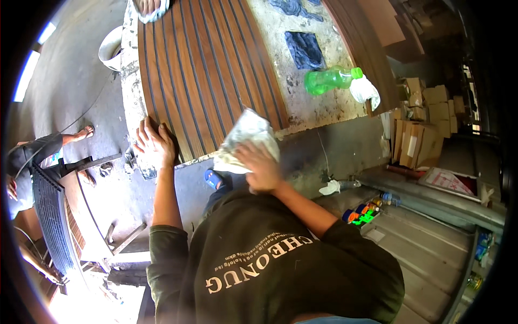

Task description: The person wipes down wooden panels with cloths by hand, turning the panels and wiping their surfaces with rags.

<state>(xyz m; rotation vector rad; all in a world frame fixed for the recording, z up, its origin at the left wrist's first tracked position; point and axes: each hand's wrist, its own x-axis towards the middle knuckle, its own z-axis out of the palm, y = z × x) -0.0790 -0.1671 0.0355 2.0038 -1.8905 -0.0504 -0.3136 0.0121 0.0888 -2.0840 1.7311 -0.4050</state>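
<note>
A grooved brown wood-look panel (208,70) with dark lines lies on a stained worktable (334,110) in front of me. My right hand (260,166) presses a crumpled white cloth (251,129) at the panel's near right corner; its fingers lie over the cloth. At the near left corner, my left hand (155,143) rests with fingers apart on the edge of the panel and table, holding nothing. Another person's hand (145,6) is on a pale cloth (155,15) at the panel's far left.
On the table's right are a green bottle (329,80), a white rag (365,90), a dark cloth (304,50) and another brown panel (364,48). A white bucket (111,48) stands left. Cardboard boxes (418,143) are stacked right. Another person's legs (51,143) show at left.
</note>
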